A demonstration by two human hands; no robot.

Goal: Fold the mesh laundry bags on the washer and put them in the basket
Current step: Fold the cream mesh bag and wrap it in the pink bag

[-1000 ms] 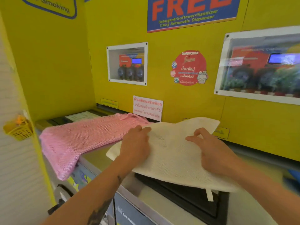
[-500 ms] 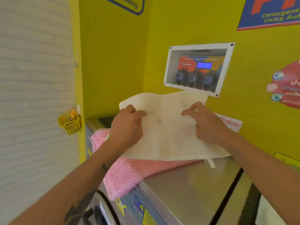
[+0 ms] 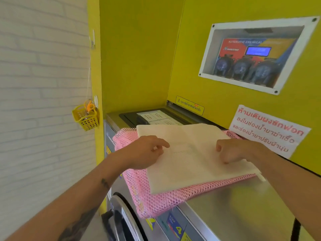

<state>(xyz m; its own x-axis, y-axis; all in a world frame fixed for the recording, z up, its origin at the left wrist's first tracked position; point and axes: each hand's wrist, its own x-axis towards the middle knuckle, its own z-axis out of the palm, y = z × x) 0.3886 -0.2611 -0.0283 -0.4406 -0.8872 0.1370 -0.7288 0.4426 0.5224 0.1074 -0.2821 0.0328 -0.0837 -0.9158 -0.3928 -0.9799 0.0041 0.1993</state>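
Steel washer stands in a yellow corner by a white brick wall. Two mesh bags lie on it: one white bag on one pink bag. Left hand and right hand rest on the white bag, fingers curled loosely. One yellow basket hangs on the wall.

Self-service laundromat: steel front-load washer, wall-mounted chemical dispenser, posted notice, yellow walls.
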